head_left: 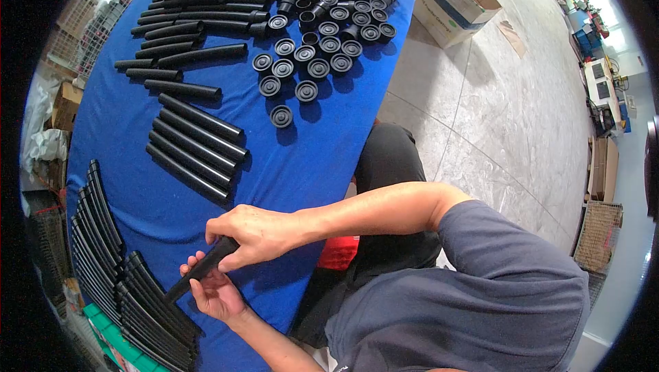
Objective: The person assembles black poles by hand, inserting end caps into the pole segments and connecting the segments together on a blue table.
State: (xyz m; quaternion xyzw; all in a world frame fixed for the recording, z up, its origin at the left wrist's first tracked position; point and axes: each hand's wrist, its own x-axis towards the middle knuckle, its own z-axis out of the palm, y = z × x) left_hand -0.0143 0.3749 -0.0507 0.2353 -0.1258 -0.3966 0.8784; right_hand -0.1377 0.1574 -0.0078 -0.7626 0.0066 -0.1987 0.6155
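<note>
My right hand [255, 235] is wrapped round the upper end of a dark tube [211, 261], which slants down to the left. Below it, my left hand [216, 293], palm up, has its thumb and curled fingers around the tube's middle. The tube's lower end lies over rows of shiny black tubes [147, 300] at the table's near left. Just above the hands, several black tubes [199, 140] lie side by side on the blue cloth [274, 173].
Many more black tubes [199, 15] and round black caps [318, 68] cover the far part of the table. A green bin [113, 341] stands at the lower left edge. On the floor to the right is an open cardboard box [446, 18].
</note>
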